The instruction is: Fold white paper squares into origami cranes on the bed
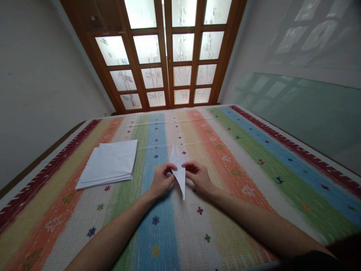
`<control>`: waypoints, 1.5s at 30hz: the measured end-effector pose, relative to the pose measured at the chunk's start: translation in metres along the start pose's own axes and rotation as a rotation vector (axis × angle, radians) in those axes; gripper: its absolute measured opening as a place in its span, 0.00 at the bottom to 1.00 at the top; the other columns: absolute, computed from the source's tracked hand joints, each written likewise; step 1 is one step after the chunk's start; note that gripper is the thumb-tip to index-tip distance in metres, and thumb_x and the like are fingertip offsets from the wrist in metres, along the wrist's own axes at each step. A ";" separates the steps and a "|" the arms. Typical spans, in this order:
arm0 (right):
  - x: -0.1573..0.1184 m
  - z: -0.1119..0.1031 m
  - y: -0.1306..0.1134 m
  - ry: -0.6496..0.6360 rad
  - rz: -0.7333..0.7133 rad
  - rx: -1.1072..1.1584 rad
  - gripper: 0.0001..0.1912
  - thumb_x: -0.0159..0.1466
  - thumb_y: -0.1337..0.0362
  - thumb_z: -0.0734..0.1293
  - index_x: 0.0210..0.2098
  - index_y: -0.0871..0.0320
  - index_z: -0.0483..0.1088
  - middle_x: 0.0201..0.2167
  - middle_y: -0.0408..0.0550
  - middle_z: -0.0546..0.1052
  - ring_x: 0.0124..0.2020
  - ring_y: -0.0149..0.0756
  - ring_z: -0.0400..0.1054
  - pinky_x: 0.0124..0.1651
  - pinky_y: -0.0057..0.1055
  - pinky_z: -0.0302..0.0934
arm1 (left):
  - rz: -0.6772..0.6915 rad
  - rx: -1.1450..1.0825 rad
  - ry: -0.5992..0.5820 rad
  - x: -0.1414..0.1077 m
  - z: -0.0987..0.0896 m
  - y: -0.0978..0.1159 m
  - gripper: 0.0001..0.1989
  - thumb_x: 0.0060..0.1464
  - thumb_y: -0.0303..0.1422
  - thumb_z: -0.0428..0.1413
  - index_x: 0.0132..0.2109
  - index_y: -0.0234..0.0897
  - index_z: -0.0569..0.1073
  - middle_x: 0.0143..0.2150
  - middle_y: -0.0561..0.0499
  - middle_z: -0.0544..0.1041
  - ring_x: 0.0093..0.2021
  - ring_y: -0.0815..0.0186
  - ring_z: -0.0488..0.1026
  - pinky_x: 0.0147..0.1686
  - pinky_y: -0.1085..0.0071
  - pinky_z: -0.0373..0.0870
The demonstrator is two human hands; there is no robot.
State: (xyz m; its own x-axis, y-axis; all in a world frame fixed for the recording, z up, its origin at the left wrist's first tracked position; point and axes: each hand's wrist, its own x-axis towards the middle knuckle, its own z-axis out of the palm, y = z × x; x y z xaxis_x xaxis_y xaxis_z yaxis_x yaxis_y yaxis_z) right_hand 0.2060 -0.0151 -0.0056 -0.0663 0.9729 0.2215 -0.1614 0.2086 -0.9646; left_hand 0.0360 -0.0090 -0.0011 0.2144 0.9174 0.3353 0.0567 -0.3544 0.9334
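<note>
A narrow, diamond-shaped piece of folded white paper [179,177] is held between my two hands, above the middle of the striped cloth. Its long points run away from me and toward me, and a slit shows in the far half. My left hand [163,176] pinches its left edge between thumb and fingers. On the opposite edge, the fingertips and thumb of my right hand [199,176] grip the paper at about the same height. To the left lies a stack of white paper sheets [109,162], apart from both hands.
A striped, patterned tablecloth [231,195] covers the table. Beyond its far edge stand wooden doors with frosted panes [180,75]. A pale wall [31,75] rises on the left, and a greenish glossy panel [304,113] runs along the right wall.
</note>
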 end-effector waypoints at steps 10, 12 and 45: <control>0.000 -0.001 0.004 0.021 -0.015 -0.006 0.10 0.48 0.62 0.76 0.29 0.56 0.76 0.27 0.45 0.79 0.28 0.33 0.73 0.34 0.31 0.68 | -0.071 -0.081 0.025 0.001 0.000 -0.001 0.07 0.43 0.32 0.63 0.30 0.36 0.73 0.28 0.52 0.74 0.29 0.68 0.69 0.32 0.73 0.65; -0.001 0.000 0.003 0.016 -0.013 0.000 0.10 0.47 0.61 0.76 0.29 0.56 0.76 0.27 0.45 0.79 0.28 0.34 0.72 0.34 0.31 0.67 | -0.082 -0.104 0.016 0.001 0.000 0.000 0.09 0.43 0.34 0.64 0.29 0.35 0.73 0.28 0.52 0.75 0.29 0.68 0.70 0.32 0.72 0.65; -0.010 0.009 -0.002 -0.013 -0.119 -0.156 0.16 0.57 0.59 0.71 0.45 0.53 0.75 0.36 0.47 0.75 0.35 0.34 0.69 0.37 0.32 0.66 | -0.027 -0.022 0.063 -0.007 0.015 0.012 0.14 0.55 0.41 0.57 0.43 0.35 0.72 0.38 0.47 0.76 0.38 0.63 0.73 0.40 0.68 0.68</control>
State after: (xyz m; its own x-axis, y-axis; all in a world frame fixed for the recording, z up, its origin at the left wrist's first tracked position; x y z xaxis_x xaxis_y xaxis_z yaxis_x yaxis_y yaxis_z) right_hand 0.1983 -0.0261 -0.0049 -0.0691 0.9393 0.3360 -0.0145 0.3358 -0.9418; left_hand 0.0500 -0.0223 0.0056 0.1516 0.9362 0.3170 0.0404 -0.3263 0.9444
